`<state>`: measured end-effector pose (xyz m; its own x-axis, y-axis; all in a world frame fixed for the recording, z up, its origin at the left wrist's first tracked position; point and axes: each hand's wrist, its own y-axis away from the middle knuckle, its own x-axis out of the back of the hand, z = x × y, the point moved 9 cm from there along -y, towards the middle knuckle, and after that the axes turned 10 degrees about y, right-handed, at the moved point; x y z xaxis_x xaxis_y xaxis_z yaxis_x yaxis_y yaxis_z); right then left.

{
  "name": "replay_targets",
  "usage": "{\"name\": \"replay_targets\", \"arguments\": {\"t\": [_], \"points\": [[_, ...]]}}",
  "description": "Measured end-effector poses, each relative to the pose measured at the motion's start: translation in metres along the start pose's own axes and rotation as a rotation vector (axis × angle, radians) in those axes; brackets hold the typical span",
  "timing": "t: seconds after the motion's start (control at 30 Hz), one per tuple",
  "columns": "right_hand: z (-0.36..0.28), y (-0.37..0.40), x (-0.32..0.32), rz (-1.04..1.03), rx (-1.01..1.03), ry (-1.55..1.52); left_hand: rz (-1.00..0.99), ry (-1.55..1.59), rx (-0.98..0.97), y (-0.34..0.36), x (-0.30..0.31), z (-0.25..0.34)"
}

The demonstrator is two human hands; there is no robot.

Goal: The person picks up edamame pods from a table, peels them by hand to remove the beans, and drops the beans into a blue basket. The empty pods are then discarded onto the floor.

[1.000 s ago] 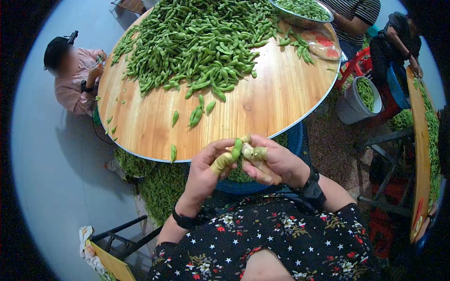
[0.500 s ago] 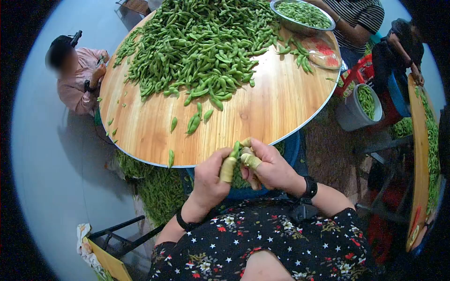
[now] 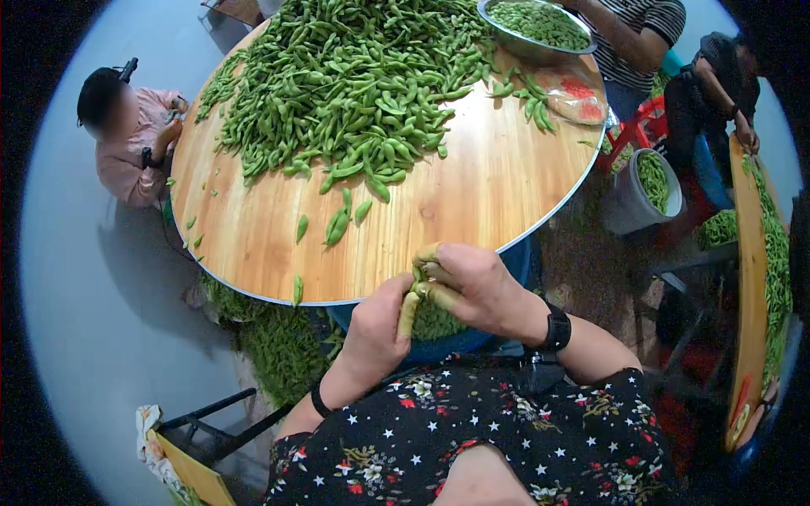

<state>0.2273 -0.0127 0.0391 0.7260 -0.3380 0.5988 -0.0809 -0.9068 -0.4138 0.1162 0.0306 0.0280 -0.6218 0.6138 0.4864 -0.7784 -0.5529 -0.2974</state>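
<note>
Just off the near edge of the round table, my left hand point(image 3: 381, 319) and my right hand point(image 3: 483, 285) meet, closed. Between their fingertips they pinch a green edamame pod point(image 3: 418, 275), mostly hidden by the fingers. Pale yellow-green covers wrap my thumbs and a right finger. Below my hands is a blue tub point(image 3: 516, 266) with green beans point(image 3: 437, 320) in it. A large heap of edamame pods point(image 3: 337, 93) lies on the wooden table point(image 3: 472, 185), with a few loose pods point(image 3: 337, 226) nearer to me.
A metal bowl of shelled beans point(image 3: 540, 27) stands at the far right of the table, beside a person in stripes point(image 3: 629, 42). Another person point(image 3: 131, 148) sits at the left. A white bucket point(image 3: 633, 198) stands right. Green pods or trimmings point(image 3: 283, 346) cover the floor lower left.
My right hand has tilted over and closed in toward my left, so less of the pod shows. The whole view has shifted slightly.
</note>
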Motion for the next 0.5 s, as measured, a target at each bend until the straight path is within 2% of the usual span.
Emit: {"name": "replay_targets", "arguments": {"t": [0.13,0.3,0.33,0.37,0.4,0.5], "points": [[-0.001,0.005,-0.018,-0.028,0.04,-0.045,-0.115,-0.028,-0.053,0.006,-0.004,-0.004],[-0.001,0.004,-0.03,-0.076,-0.061,-0.094,-0.19,0.007,-0.006,0.012,0.0,-0.013],[-0.001,0.004,-0.027,-0.072,-0.066,-0.091,-0.233,0.088,0.092,0.013,0.002,-0.02],[0.007,0.007,-0.031,-0.161,-0.149,-0.199,-0.273,0.17,0.191,0.015,0.002,-0.028],[0.013,0.01,-0.038,-0.252,-0.229,-0.307,-0.273,0.174,0.189,0.015,0.004,-0.03],[0.02,0.015,-0.039,-0.159,-0.197,-0.216,-0.31,0.206,0.195,0.014,0.002,-0.032]]}}
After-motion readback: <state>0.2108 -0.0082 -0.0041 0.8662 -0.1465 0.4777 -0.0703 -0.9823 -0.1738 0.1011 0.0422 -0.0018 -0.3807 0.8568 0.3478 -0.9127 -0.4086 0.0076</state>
